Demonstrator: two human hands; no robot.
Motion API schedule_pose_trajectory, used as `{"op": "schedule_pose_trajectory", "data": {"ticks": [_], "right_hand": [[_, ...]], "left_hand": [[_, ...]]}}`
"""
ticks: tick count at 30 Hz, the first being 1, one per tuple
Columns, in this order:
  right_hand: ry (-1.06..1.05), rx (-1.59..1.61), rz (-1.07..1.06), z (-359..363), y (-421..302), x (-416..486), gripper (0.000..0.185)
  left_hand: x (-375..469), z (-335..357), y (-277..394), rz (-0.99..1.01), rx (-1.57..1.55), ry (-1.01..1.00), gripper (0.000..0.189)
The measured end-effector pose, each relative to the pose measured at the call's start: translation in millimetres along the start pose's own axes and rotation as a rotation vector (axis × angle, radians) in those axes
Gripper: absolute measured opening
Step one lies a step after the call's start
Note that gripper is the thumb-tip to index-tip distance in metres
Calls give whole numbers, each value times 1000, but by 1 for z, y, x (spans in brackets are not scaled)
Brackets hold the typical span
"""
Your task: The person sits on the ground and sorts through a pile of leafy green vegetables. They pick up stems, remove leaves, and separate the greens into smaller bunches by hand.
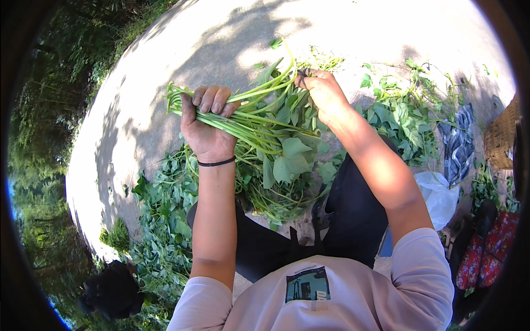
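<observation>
My left hand [211, 118] is wrapped around a thick bunch of green leafy stems [248, 132], which look like sweet potato vine. Their cut ends stick out past my thumb on the left, and broad leaves [292, 161] hang at the right end. Up and to the right, my right hand [321, 93] has its fingers pinched at a bent stem [290, 68] of the same bunch; the fingertips are partly in shadow. Below the bunch, more loose vines [275, 202] lie on the ground between my knees.
A large heap of vines [165, 231] spreads at left, another [401, 120] at right. Short stem pieces [321, 60] lie beyond my right hand. Rightward are a plaid cloth [458, 140], a plastic bag [439, 196], a wicker basket [501, 136] and red floral fabric [492, 248]. A black object [112, 289] sits lower left.
</observation>
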State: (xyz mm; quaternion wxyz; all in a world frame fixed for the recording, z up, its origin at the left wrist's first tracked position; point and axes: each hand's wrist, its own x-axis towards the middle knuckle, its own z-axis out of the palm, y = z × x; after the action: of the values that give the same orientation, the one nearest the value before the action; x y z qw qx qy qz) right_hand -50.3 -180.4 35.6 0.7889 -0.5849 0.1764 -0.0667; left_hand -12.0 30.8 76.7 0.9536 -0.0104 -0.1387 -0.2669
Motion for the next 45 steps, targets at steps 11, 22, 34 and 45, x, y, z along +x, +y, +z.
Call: {"op": "schedule_pose_trajectory", "data": {"ticks": [11, 22, 34, 45], "right_hand": [[-597, -1041, -229, -28, -6, -13, 28], [-1035, -867, -231, -7, 23, -32, 31], [-980, -912, -40, 16, 14, -59, 37], [-1077, -494, 52, 5, 17, -53, 34]], "left_hand": [[-10, 24, 53, 202, -60, -117, 28], [-10, 34, 55, 248, -106, -68, 26], [-9, 32, 58, 249, -126, -77, 25], [-9, 34, 64, 292, -112, -75, 26]]}}
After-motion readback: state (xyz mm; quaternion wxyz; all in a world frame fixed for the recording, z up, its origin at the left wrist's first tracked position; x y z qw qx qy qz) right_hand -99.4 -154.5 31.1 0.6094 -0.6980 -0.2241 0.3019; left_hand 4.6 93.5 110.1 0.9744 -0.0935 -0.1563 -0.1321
